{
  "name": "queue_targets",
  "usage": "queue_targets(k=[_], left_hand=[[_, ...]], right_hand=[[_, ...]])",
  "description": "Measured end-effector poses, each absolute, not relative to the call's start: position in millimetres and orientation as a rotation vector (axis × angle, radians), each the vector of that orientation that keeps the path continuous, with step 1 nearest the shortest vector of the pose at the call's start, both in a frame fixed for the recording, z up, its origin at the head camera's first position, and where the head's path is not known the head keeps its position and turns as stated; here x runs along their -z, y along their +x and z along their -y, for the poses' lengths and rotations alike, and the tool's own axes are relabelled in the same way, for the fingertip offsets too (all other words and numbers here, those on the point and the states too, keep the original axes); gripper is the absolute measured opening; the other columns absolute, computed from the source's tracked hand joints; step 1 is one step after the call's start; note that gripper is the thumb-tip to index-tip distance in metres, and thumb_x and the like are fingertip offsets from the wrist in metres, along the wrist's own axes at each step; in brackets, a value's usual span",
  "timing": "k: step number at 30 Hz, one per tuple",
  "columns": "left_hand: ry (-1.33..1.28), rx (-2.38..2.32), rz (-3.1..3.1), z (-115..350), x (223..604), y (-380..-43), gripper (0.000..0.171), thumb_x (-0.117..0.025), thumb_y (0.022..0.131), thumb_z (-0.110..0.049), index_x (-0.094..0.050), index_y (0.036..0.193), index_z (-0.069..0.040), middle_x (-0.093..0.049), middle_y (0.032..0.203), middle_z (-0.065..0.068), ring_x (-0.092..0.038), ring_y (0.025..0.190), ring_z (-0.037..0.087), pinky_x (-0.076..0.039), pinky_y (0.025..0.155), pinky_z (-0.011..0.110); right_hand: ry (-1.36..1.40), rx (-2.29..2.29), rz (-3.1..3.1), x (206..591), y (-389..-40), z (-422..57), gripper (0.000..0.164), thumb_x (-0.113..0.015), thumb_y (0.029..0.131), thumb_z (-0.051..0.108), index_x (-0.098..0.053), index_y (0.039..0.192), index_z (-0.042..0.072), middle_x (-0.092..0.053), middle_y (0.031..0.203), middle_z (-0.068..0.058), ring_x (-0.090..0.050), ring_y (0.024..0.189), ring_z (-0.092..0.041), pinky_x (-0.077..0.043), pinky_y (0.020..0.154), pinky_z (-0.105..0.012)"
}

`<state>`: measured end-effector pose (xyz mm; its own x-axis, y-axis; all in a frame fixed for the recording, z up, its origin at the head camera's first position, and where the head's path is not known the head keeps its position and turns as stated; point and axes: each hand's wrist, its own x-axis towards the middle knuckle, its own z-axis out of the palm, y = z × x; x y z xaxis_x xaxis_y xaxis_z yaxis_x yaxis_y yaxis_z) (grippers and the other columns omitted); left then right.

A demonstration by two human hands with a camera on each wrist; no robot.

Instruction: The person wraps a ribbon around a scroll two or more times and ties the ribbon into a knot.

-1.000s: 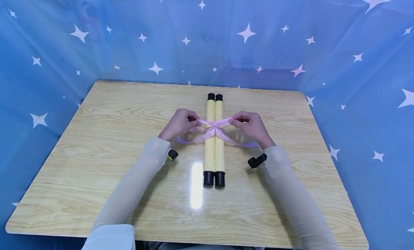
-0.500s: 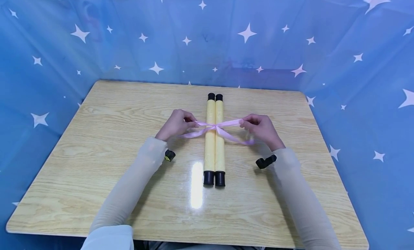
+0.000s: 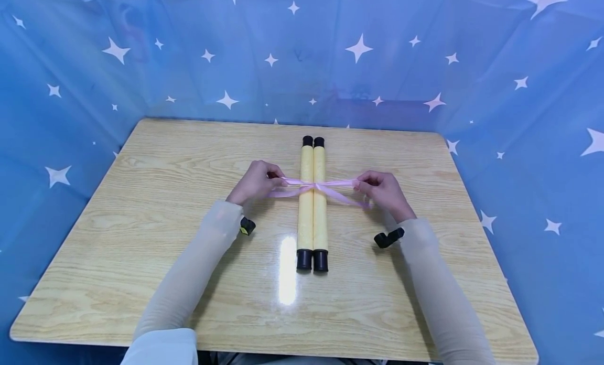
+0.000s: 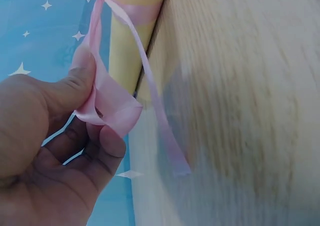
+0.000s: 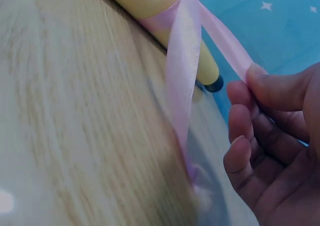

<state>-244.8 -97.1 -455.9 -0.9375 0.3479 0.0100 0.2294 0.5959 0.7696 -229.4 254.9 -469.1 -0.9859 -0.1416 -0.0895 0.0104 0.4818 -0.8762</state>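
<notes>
Two yellow rolls (image 3: 305,223) with black end caps lie side by side on the table. A pink ribbon (image 3: 330,192) goes around their middle and is knotted on top. My left hand (image 3: 257,181) pinches a loop of the ribbon on the left side; in the left wrist view the loop (image 4: 112,98) folds out between thumb and fingers. On the right, my right hand (image 3: 384,192) pinches another length of ribbon (image 5: 227,36) between thumb and forefinger. Both held lengths are stretched away from the knot. A loose tail (image 4: 160,116) hangs on the left, and another tail (image 5: 185,61) on the right.
The wooden table (image 3: 141,239) has a bright reflection left of the rolls. A blue curtain (image 3: 302,55) with white stars stands behind and beside it. Black wrist devices (image 3: 389,237) sit at both wrists.
My hands have moved apart, the right one further right. The ribbon between them and the knot is drawn out longer and straighter, and the loose tails look shorter. The rolls stay put.
</notes>
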Motion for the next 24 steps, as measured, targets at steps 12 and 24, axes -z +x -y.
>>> queue_targets(k=[12, 24], left_hand=[[0.501, -1.281, -2.670, 99.5, 470.7, -245.4, 0.006, -0.073, 0.089, -0.015, -0.076, 0.086, -0.010, -0.069, 0.077, 0.001, -0.057, 0.067, 0.017, -0.047, 0.060, 0.027], [0.496, -1.312, -2.649, 105.0, 479.6, -244.6, 0.006, -0.073, 0.089, -0.016, -0.076, 0.084, -0.013, -0.068, 0.075, 0.000, -0.054, 0.065, 0.016, -0.044, 0.057, 0.026]], right_hand=[[-0.015, 1.517, -2.623, 483.6, -229.8, -257.9, 0.026, -0.069, 0.093, 0.034, -0.072, 0.100, 0.009, -0.070, 0.088, -0.008, -0.063, 0.073, -0.021, -0.052, 0.064, -0.030], [-0.010, 1.520, -2.623, 486.2, -229.3, -256.4, 0.026, -0.068, 0.094, 0.027, -0.070, 0.100, 0.002, -0.070, 0.089, -0.013, -0.064, 0.073, -0.017, -0.053, 0.062, -0.024]])
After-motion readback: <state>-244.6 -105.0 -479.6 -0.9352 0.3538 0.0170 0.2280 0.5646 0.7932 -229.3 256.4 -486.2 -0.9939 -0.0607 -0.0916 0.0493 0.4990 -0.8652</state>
